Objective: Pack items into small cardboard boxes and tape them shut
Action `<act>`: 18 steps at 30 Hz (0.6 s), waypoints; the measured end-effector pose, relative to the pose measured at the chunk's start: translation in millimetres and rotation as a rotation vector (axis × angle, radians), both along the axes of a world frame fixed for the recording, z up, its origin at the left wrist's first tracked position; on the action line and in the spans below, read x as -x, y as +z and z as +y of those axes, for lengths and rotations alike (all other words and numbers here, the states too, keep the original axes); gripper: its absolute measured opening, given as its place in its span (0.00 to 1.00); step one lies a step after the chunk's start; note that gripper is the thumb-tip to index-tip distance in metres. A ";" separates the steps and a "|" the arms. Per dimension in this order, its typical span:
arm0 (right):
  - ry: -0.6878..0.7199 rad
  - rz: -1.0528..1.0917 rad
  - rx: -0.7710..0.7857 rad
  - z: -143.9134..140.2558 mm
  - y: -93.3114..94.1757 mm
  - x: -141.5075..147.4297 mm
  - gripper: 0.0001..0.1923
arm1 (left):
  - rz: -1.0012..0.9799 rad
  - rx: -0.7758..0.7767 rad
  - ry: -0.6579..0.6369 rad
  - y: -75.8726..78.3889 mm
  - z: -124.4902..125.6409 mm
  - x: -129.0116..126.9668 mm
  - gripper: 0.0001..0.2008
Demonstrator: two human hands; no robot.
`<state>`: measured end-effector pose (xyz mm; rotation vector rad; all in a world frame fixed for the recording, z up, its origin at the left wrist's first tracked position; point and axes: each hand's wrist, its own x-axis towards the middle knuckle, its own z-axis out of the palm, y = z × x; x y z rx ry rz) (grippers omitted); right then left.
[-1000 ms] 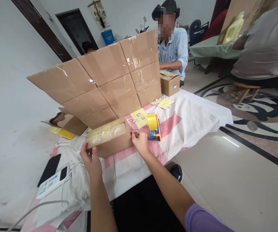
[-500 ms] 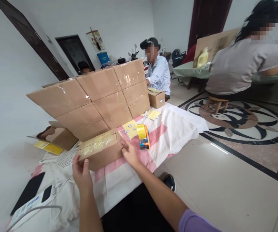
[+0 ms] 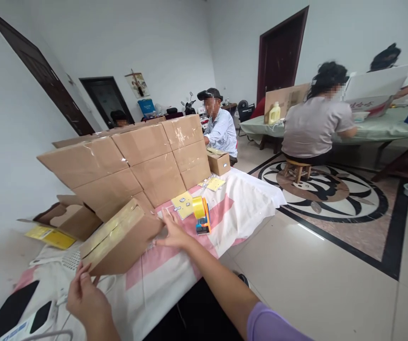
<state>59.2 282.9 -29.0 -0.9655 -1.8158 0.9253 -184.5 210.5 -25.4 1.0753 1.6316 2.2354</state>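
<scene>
A closed cardboard box (image 3: 122, 241) with clear yellowish tape along its top is held between my hands over the table, tilted, its right end higher. At its near left corner, my left hand (image 3: 87, 296) grips the edge with thumb and fingers. My right hand (image 3: 172, 229) presses against the box's right end, fingers partly hidden by it. Just right of that hand, a tape dispenser (image 3: 202, 222) with a yellow roll stands on the cloth. Yellow printed cards (image 3: 182, 204) lie behind the dispenser.
Stacked cardboard boxes (image 3: 154, 161) form a wall behind the held box. An opened carton (image 3: 72, 215) sits at left. A power strip (image 3: 30, 324) with a cable lies at the near left. One person (image 3: 221, 130) works behind the stack; others sit at a green-covered table (image 3: 257, 127).
The box has been lifted and tilted, and has shifted left with both hands. My left hand has moved down to its lower left corner. The camera view has swung right and up.
</scene>
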 end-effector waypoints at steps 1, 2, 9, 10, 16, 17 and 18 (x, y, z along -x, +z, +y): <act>0.045 -0.012 0.014 8.0 7.7 -0.4 0.72 | -0.037 -0.001 0.008 -1.0 -0.5 3.2 0.17; 0.089 -0.037 0.022 15.7 15.8 -0.7 0.73 | -0.065 0.003 0.016 -2.2 -0.9 6.6 0.16; 0.249 -0.245 -0.170 24.0 56.2 -5.6 0.79 | -0.179 0.007 -0.019 -7.3 -9.2 17.7 0.17; 0.225 -0.245 -0.165 16.7 57.5 -8.1 0.80 | -0.183 0.007 -0.039 -7.2 -11.4 14.3 0.18; 0.000 0.001 -0.070 -39.7 42.5 -49.9 0.77 | -0.063 0.012 -0.133 -8.2 -21.4 -25.7 0.31; -0.056 0.047 -0.067 -47.4 39.2 -62.7 0.72 | -0.028 0.028 -0.155 -9.5 -21.8 -31.2 0.32; -0.130 0.098 -0.075 -54.4 36.9 -77.3 0.65 | 0.006 0.057 -0.175 -11.4 -22.1 -35.5 0.32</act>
